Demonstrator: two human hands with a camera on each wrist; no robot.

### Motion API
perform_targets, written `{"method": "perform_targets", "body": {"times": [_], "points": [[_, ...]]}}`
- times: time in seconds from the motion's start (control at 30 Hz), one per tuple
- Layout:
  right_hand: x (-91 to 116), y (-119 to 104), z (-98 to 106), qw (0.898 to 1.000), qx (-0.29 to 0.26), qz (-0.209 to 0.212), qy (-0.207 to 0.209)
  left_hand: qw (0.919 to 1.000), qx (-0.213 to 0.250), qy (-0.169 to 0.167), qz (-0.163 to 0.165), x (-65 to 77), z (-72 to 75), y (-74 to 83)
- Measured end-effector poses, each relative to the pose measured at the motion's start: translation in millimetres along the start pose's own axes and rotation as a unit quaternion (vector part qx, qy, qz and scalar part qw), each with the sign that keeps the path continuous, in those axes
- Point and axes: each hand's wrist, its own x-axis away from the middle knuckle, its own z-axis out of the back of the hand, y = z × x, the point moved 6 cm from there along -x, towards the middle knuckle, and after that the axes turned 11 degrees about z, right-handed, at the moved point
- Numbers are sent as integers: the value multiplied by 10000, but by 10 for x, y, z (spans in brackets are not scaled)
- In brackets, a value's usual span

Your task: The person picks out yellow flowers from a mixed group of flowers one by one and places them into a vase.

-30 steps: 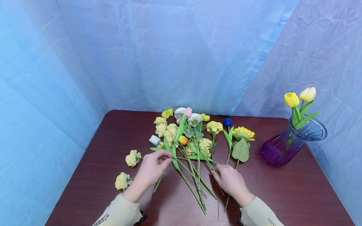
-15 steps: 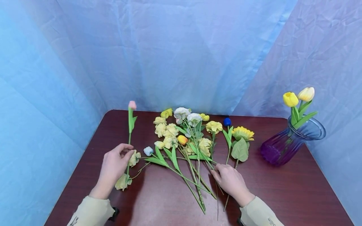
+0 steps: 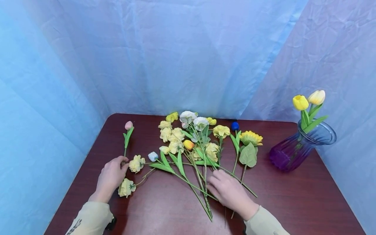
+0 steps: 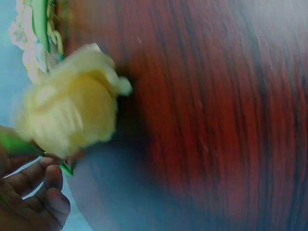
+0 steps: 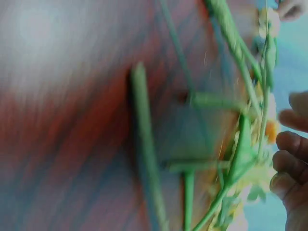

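A pink tulip (image 3: 129,125) lies toward the table's left side, its stem running down to my left hand (image 3: 110,179), which pinches it between thumb and fingers. Two cream roses (image 3: 136,164) lie right beside that hand; one looms large and blurred in the left wrist view. Over the lower stems of the central flower pile (image 3: 177,134) is my right hand (image 3: 227,191), fingers loosely bent with nothing between them. The right wrist view shows its fingers (image 5: 288,166) apart from the green stems (image 5: 144,139). An orange tulip (image 3: 188,144) and a pale blue tulip (image 3: 153,156) lie in the pile.
On the right, a tilted blue-purple glass vase (image 3: 284,156) holds a yellow tulip (image 3: 300,102) and a cream one (image 3: 317,97). A blue tulip (image 3: 235,126) and a sunflower (image 3: 251,138) lie between pile and vase. Blue cloth (image 3: 176,58) hangs behind the dark table (image 3: 164,209).
My left hand has carried the pink tulip from the pile to the table's left side and lowered it. My right hand has let go of a green stem and shifted left.
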Motion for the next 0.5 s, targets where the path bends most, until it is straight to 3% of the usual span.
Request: {"method": "perform_targets", "body": {"times": [0.1, 0.27, 0.37, 0.5], "points": [[-56, -123, -92, 9996, -2, 224, -176, 9995, -241, -176, 40, -25, -9, -60], [-73, -182, -237, 9981, 307, -99, -522, 9979, -508, -398, 43, 0, -14, -73], [-74, -180, -274, 9965, 462, -339, -616, 9982, -567, -108, -165, 62, 24, 23], [-80, -177, -264, 9956, 317, -708, -532, 9952, -340, 658, -639, 182, 122, 308]]}}
